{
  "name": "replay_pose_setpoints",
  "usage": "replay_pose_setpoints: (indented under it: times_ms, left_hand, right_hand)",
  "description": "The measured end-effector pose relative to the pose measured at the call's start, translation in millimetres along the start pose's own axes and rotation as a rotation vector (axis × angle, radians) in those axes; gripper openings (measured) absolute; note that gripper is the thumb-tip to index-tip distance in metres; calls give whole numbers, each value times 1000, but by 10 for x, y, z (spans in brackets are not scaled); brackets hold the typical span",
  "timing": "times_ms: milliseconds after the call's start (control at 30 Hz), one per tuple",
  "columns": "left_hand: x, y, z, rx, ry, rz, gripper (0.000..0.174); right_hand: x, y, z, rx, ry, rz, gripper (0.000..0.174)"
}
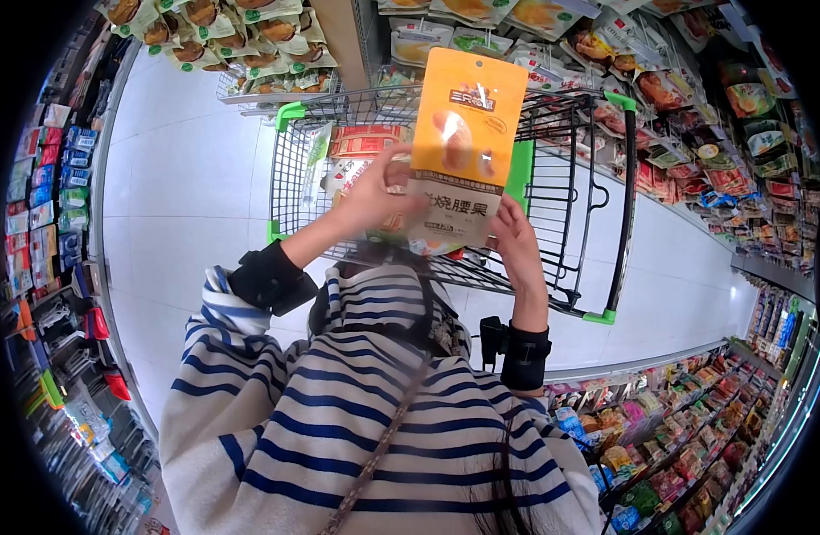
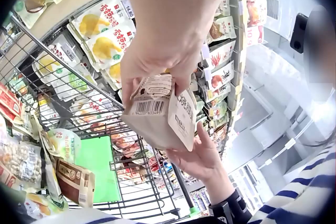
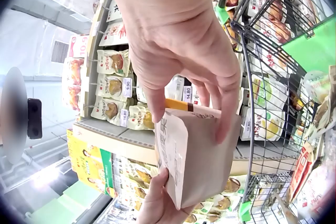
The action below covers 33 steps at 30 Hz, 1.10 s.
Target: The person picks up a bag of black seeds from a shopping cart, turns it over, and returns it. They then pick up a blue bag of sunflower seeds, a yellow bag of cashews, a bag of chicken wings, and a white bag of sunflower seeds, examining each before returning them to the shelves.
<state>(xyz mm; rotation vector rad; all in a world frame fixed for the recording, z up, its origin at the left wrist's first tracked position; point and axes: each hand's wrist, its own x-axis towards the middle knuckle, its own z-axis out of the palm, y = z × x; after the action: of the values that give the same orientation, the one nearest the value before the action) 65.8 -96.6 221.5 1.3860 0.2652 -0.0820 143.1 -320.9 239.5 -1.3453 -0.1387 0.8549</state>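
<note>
A yellow and grey-brown stand-up pouch of cashews (image 1: 470, 116) is held upright over the shopping cart, its printed front facing the head view. My left hand (image 1: 372, 198) grips its left side. On the lower right side, my right hand (image 1: 517, 239) pinches the pouch between thumb and fingers. In the left wrist view a barcode shows on the pouch bottom (image 2: 149, 116), with my left hand (image 2: 157, 58) around one side. The right wrist view has my right hand (image 3: 184, 50) with its thumb on the front and fingers along the back.
The wire shopping cart (image 1: 626, 205) has green corners and a green panel (image 1: 520, 174). Several packages, including a red one (image 1: 368, 140), lie inside. Shelves of bagged food (image 1: 668, 98) stand beyond it. Another shelf (image 1: 67, 169) lines the left, across the white tiled floor (image 1: 174, 178).
</note>
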Motion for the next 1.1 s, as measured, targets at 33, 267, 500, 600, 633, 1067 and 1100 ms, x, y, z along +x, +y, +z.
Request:
replay_pose_setpoints:
  times_ms: [33, 267, 500, 600, 633, 1067, 1100]
  left_hand:
    - [23, -39, -45, 6, 18, 29, 65]
    - [97, -152, -650, 301, 258, 56, 62]
    - [147, -720, -1015, 775, 202, 70, 59]
    - [209, -1015, -951, 894, 96, 101, 58]
    - [233, -1083, -897, 954, 55, 166, 58]
    - [602, -2252, -232, 1391, -396, 94, 49]
    - [619, -2347, -204, 1374, -389, 119, 47]
  right_hand:
    - [8, 5, -6, 16, 51, 13, 40]
    - [-13, 81, -242, 40, 198, 47, 31]
    - [-53, 181, -378, 70, 262, 70, 29]
    - [-86, 220, -394, 59, 281, 83, 29]
    - [-101, 224, -394, 63, 282, 87, 28]
    - [-253, 478, -336, 39, 391, 267, 26]
    - [-266, 508, -338, 40, 394, 280, 26]
